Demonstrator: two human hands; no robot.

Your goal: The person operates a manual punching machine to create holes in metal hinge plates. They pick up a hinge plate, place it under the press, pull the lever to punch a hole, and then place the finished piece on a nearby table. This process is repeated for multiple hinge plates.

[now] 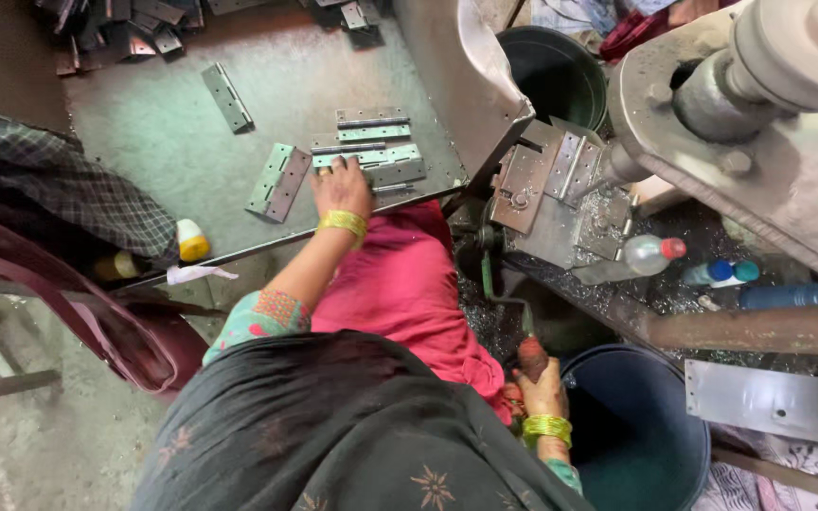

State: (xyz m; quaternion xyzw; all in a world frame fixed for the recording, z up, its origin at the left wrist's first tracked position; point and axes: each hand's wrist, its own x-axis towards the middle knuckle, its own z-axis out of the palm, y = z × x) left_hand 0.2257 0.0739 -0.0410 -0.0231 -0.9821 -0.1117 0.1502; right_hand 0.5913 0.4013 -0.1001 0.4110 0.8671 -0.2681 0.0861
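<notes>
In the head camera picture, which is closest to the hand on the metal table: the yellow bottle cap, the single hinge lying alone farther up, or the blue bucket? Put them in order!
From the left hand:
1. Single hinge, up and to its left on the table.
2. Yellow bottle cap, at the table's near edge; almost as close, so that ranking is tight.
3. Blue bucket, plainly farthest, low on the right.
</notes>
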